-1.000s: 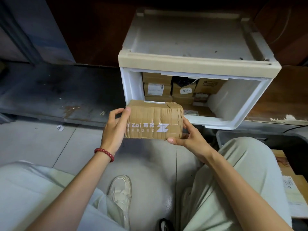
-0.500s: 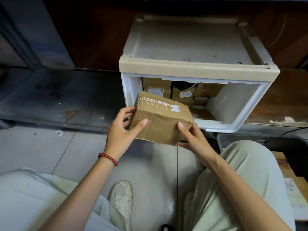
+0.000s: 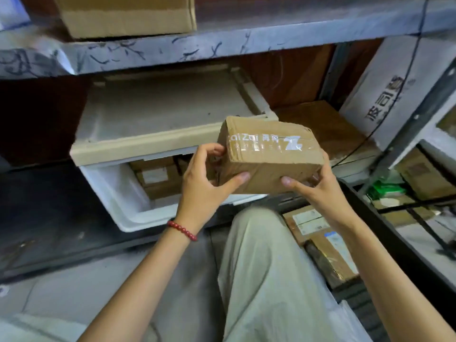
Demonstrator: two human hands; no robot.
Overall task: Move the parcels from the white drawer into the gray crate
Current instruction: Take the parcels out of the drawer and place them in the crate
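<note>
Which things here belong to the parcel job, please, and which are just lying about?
Job: taped parcel, held by left hand and right hand; white drawer with more parcels inside; gray crate holding labelled parcels.
Lying about: cardboard box on the upper shelf; white printed box at right; flat brown box beside the drawer.

Bare forearms, the left forearm [image 3: 138, 287] and the right forearm [image 3: 394, 280], uncovered down to the lower edge of the view. Around the left wrist, just behind the left grip [image 3: 204, 178], a bracelet [image 3: 182, 230] of small round dark-red beads on one strand. On the legs, loose trousers [image 3: 266, 267] of pale greenish-beige cloth, smooth, with soft folds along the thigh.
</note>
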